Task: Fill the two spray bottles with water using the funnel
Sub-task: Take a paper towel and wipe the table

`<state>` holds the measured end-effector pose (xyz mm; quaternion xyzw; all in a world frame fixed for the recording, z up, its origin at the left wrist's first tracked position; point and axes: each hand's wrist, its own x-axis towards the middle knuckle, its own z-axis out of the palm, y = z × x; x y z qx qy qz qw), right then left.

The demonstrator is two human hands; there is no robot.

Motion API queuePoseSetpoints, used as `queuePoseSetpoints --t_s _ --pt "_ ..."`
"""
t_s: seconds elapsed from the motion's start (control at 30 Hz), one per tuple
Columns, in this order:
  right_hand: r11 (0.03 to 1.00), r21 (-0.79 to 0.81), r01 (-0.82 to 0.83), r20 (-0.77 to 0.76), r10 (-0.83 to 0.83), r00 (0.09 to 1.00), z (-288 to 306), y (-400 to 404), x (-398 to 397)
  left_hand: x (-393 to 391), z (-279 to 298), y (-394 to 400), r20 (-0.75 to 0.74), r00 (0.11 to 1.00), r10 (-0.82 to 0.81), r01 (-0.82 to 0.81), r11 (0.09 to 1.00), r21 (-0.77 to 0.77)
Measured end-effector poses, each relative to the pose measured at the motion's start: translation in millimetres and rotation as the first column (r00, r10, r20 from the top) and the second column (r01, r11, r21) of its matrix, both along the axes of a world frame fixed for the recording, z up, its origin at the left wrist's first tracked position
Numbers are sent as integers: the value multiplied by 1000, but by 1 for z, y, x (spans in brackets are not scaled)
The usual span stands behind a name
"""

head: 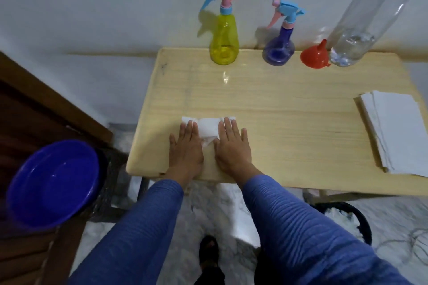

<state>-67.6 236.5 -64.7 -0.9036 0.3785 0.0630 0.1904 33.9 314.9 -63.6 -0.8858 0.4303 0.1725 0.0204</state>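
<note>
The yellow bottle (pixel 224 40) stands upright at the far edge of the table (pixel 278 104), close to the wall, with a pink and blue trigger head screwed on. To its right, a little apart, stands the purple bottle (pixel 278 50), shorter and rounder, with a blue and pink trigger head. Just right of that the red funnel (pixel 314 56) sits mouth down, spout up, and its rim seems to touch the clear bottle (pixel 361 28) beside it, though the view there is too warped to be sure. The clear bottle is tall and leans out toward the top right corner, with water only in its lower part. Nearer the person, at the middle of the front edge, a white tissue (pixel 207 131) lies spread on the wood. The left hand (pixel 186 148) and the right hand (pixel 232 147) press flat on it side by side, palms down, fingers straight and close together, thumbs out, with a strip of tissue showing between them. Both arms wear blue sleeves (pixel 301 227). A stack of paper (pixel 398 134) lies at the right edge of the table. Off the table to the left, a blue basin (pixel 53 183) rests on a dark stand.
</note>
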Motion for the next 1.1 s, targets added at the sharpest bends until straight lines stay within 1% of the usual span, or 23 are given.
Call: queuePoseSetpoints --t_s 0.07,0.13,0.23,0.33,0.4,0.43,0.6,0.77,0.83,0.9,1.1 --pt "999 -38 -39 1 39 999 3 30 26 25 1 31 4 998 57 -57 998 16" --pt "999 -40 -35 5 36 999 1 56 47 43 2 58 29 995 98 -99 994 39" --pt "997 -46 -70 -39 68 997 -5 83 62 56 3 88 74 993 97 -102 992 68" --pt "994 -25 -104 -67 102 992 4 94 60 54 3 102 53 994 94 -97 994 48" --pt "981 -7 -192 -87 191 978 4 95 54 49 3 104 45 994 96 -97 994 41" --pt "978 -2 -207 -85 206 975 4 95 50 46 2 104 49 995 89 -91 995 41" --pt "982 -45 -181 -62 178 982 1 92 23 20 0 99 25 998 51 -51 999 -2" --pt "991 -34 -127 -97 123 988 4 67 -31 -25 -4 76 17 999 -30 30 999 -43" --pt "995 -31 -98 -104 94 990 4 51 -64 -49 -4 59 44 994 -98 100 994 -43" --pt "998 -40 -58 -109 53 993 3 33 -98 -81 -3 38 38 987 -153 155 986 -59" --pt "996 -69 61 -156 -72 985 6 -28 -216 -203 -6 -32 40 950 -309 310 928 -206"
